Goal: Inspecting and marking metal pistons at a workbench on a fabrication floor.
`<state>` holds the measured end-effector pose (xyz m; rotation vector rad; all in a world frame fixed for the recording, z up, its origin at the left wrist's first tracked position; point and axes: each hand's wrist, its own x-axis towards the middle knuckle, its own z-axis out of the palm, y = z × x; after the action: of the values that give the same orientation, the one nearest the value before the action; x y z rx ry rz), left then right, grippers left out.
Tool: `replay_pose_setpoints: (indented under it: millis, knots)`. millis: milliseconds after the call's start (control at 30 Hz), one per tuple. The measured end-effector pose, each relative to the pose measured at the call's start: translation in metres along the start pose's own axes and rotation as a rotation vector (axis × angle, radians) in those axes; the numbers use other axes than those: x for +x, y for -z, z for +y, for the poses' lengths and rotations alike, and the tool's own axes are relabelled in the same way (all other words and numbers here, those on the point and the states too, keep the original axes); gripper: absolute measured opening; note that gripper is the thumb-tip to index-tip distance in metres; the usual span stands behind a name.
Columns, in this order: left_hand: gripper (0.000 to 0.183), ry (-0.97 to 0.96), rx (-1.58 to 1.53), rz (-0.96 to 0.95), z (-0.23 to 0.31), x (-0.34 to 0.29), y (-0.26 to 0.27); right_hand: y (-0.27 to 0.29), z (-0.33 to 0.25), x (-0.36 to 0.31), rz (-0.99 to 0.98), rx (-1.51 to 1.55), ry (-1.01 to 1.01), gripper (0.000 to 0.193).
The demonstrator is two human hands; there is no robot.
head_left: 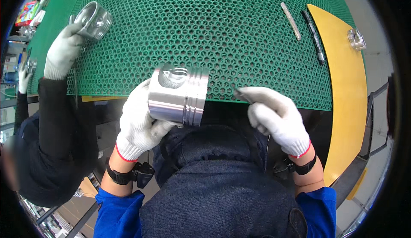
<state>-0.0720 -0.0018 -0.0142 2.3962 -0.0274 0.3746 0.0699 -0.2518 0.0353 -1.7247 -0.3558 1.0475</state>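
My left hand, in a white knit glove, is closed around a shiny metal piston. The piston lies on its side in my grip, just above the near edge of the green mat; its ring grooves face right and its round pin bore faces up and away. To the right, apart from the piston, my gloved right hand pinches a small dark, thin tool. Its tip points left toward the piston. Most of the tool is hidden by my fingers, so its exact kind cannot be made out.
At left, a co-worker's gloved hand holds another piston over the mat. Near the right side lie a pale stick and a black marker. A yellow board runs beside them, carrying a small metal part.
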Motion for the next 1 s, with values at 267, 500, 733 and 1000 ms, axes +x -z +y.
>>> replay_pose_setpoints:
  millis: [267,500,733,1000]
  knots:
    - [0.048,-0.173,-0.059,0.062,-0.004,0.001,-0.003,-0.021,-0.006,0.015,-0.098,0.2,-0.154,0.038]
    - [0.043,-0.119,0.019,0.062,0.0,0.004,0.004,-0.028,-0.007,0.01,0.054,-0.06,0.077,0.033]
    - [0.027,0.224,-0.324,-0.003,0.016,0.037,0.009,-0.014,0.002,0.022,0.208,-0.834,0.757,0.04]
    - [0.029,0.216,-0.283,0.148,0.02,0.061,0.004,-0.001,0.002,0.031,0.357,-1.101,0.92,0.047]
